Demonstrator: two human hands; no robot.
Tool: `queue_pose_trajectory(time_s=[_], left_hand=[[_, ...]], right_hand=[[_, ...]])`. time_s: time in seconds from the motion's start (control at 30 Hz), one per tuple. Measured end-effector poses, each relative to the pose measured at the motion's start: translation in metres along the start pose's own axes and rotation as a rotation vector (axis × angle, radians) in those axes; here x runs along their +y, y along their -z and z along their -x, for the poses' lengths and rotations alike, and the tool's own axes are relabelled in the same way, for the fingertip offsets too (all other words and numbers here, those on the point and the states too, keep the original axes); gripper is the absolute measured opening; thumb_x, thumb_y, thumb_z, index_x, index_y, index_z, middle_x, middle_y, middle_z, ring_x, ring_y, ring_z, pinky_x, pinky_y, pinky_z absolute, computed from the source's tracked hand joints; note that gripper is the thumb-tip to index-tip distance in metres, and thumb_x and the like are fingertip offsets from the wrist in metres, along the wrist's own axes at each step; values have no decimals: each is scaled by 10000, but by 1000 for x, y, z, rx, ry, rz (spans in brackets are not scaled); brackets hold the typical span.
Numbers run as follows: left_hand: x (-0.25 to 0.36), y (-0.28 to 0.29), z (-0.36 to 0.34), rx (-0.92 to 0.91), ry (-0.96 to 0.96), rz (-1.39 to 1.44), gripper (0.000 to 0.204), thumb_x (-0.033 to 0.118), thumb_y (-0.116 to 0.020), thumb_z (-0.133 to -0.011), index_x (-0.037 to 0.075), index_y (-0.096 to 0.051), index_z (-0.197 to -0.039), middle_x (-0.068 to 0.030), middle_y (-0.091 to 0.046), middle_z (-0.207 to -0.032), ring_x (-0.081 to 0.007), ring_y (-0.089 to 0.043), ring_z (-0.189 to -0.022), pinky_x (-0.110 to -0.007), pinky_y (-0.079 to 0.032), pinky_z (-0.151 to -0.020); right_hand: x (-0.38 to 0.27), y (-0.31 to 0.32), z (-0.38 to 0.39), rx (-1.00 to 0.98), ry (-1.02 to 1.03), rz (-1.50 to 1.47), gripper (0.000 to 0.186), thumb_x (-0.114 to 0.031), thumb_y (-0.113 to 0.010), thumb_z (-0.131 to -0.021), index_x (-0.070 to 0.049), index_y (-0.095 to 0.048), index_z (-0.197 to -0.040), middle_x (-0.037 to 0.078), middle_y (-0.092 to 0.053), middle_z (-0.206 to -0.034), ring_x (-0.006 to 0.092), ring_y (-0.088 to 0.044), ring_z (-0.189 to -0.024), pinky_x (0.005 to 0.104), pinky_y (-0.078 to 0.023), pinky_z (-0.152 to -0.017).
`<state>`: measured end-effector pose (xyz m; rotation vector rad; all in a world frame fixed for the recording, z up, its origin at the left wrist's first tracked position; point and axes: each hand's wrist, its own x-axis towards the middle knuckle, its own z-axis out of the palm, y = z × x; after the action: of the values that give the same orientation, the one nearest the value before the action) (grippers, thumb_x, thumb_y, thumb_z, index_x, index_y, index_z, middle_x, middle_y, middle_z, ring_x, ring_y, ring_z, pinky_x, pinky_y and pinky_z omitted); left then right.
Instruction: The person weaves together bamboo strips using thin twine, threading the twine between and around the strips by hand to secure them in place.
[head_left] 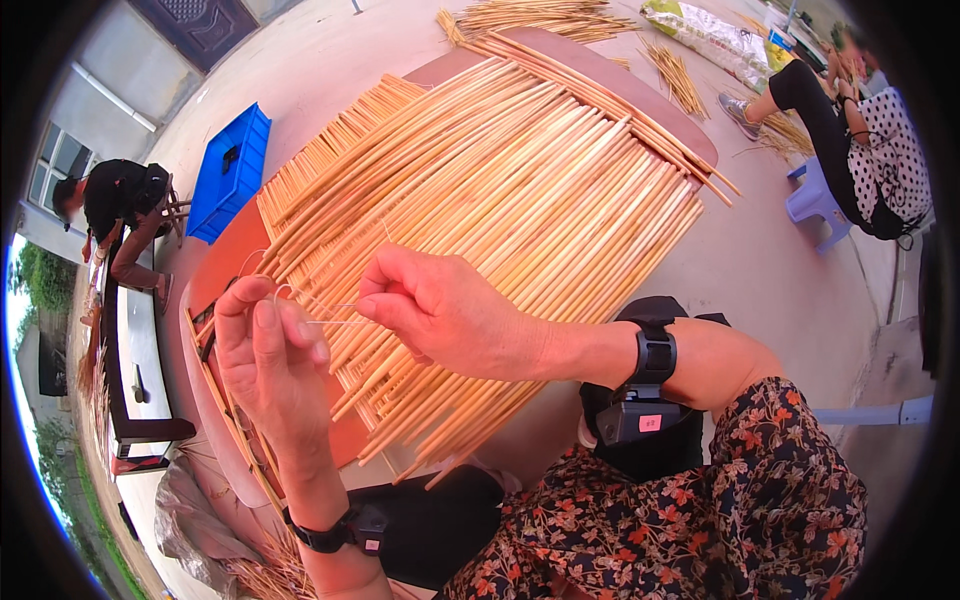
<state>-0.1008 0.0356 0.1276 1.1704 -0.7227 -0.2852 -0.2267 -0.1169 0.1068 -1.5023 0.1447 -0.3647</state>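
Note:
A mat of pale yellow plant stalks (500, 190), laid side by side, covers most of the low reddish-brown table (225, 270) before me. Over its near left edge, both my hands meet at a thin white thread (335, 322). My right hand (450, 310) pinches the thread between thumb and curled fingers. Facing it, my left hand (270, 370) is raised with bent fingers, and the thread loops round its fingertips. The thread runs taut across the short gap between the hands. Whether a needle is on it, I cannot make out.
Stalks lie crosswise along the mat's far edge. A blue plastic crate (230, 170) stands at the far left. One person (125, 200) bends over a bench at left; another (885, 150) sits by a purple stool (820, 205) at right. Loose stalks (545, 15) lie on the floor beyond.

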Motion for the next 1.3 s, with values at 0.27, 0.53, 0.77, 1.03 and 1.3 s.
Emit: queue_pose_trajectory(time_s=[0.27,0.53,0.77,1.03,1.3], left_hand=[[-11,13,-10,75,61,-169,253,166,-660,-1076,47,-607,-1293,26,-542,-817,-51,-501,-667,-184,-380,-560],[-33,19,-5,-247,37,-684,113,-26,-806,-928,-4,-820,-1038,21,-568,-890,-38,-529,-784,-202,-413,-668],[-35,37,-16,-46,110,-290,84,84,-776,-996,12,-791,-1036,-3,-642,-1038,-31,-505,-690,-192,-392,-597],[-31,26,-15,-70,7,-175,133,91,-720,-1041,26,-710,-1157,-53,-657,-1129,-29,-524,-673,-177,-385,-572],[-34,2,-2,-292,-34,-426,33,23,-748,-989,7,-725,-1007,-25,-616,-1099,-46,-549,-747,-205,-458,-656]], right_hand=[[6,15,1,66,33,58,136,-129,-608,-1091,-10,-580,-1033,-5,-556,-711,75,-566,-584,267,-485,-533],[11,39,-14,159,48,31,177,-156,-597,-1098,5,-605,-1024,-3,-560,-687,84,-587,-564,262,-531,-518],[9,53,-15,181,44,56,197,-182,-602,-1107,4,-616,-1046,-3,-556,-687,86,-588,-562,251,-517,-538],[15,60,-13,157,-88,230,192,-187,-614,-1100,-8,-630,-1033,32,-636,-725,105,-642,-603,262,-536,-555],[13,40,-9,217,120,355,192,-197,-607,-1098,-7,-637,-1095,126,-739,-963,164,-726,-662,296,-570,-567]])
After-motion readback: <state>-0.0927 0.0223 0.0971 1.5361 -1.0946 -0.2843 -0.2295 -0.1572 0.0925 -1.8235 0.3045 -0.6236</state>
